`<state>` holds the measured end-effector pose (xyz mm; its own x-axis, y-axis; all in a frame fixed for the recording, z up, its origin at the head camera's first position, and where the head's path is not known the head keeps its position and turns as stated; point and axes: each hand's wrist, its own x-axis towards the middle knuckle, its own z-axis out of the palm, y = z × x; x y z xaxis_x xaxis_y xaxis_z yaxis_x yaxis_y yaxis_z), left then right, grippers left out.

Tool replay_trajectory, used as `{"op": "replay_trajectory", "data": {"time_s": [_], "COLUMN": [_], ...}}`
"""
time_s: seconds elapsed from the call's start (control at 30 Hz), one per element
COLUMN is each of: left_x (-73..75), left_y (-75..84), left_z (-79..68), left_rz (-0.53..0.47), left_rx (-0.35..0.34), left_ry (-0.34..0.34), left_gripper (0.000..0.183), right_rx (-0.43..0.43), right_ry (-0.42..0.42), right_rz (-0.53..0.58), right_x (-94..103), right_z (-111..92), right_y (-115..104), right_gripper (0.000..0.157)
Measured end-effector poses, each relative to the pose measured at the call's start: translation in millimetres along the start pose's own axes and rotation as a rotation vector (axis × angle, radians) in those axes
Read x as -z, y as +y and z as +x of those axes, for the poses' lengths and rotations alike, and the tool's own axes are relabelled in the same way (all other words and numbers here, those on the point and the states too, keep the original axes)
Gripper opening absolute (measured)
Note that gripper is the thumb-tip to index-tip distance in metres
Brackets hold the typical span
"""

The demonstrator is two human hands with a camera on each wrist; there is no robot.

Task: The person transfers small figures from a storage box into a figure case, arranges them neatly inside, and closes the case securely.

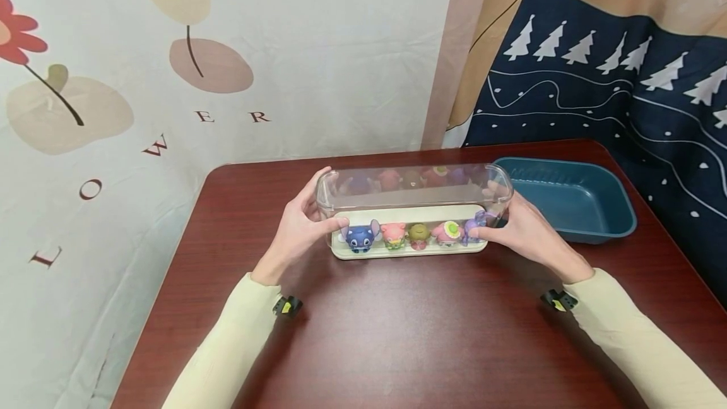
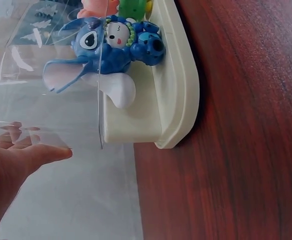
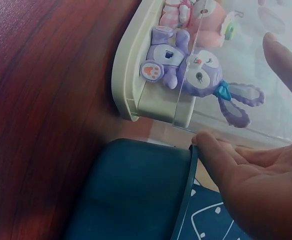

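Note:
Both hands hold a clear plastic cover [image 1: 414,189] by its two ends, thumbs toward the front. My left hand [image 1: 298,223] grips the left end, my right hand [image 1: 522,223] the right end. Below the cover, a cream tray [image 1: 409,255] carries a row of several small figurines. A blue big-eared figurine [image 2: 108,52] sits at the left end, and a purple rabbit figurine [image 3: 203,75] at the right. Pink and green figures [image 1: 419,235] stand between them. In the wrist views the cover's lower edge crosses the figurines above the tray's rim.
A teal plastic basin [image 1: 591,235] stands on the table at the right, close beside my right hand. The reddish-brown wooden table [image 1: 397,333] stretches in front. Behind it hang a white printed cloth [image 1: 341,49] and a dark blue tree-patterned cloth [image 1: 579,93].

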<state>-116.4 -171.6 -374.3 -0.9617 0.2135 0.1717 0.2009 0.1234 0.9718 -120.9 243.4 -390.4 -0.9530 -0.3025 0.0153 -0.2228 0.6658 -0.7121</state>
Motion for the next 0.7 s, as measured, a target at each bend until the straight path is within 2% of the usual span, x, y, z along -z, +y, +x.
{"op": "replay_trajectory", "data": {"time_s": [0.13,0.27,0.57,0.7], "left_x": [-0.3,-1.5,-4.4,-4.4], "left_y": [-3.2,-7.0,-12.7,-15.6], "left_z": [0.9,0.5,-2.5,-3.7], "left_rz": [-0.025,-0.040,-0.060,-0.062], "left_rx": [-0.010,-0.005,-0.001,0.000], "left_ry": [-0.007,-0.008,-0.007,-0.008], "left_gripper": [0.091,0.091,0.093,0.093], "right_rx": [0.029,0.007,0.036,0.008], "right_ry": [0.029,0.024,0.034,0.019], "right_rz": [0.011,0.003,-0.038,-0.044], "right_x": [-2.1,-3.1,-3.6,-2.3], "right_z": [-1,0,2,3], "right_y": [0,1,4,1], "right_gripper": [0.117,0.123,0.122,0.121]}}
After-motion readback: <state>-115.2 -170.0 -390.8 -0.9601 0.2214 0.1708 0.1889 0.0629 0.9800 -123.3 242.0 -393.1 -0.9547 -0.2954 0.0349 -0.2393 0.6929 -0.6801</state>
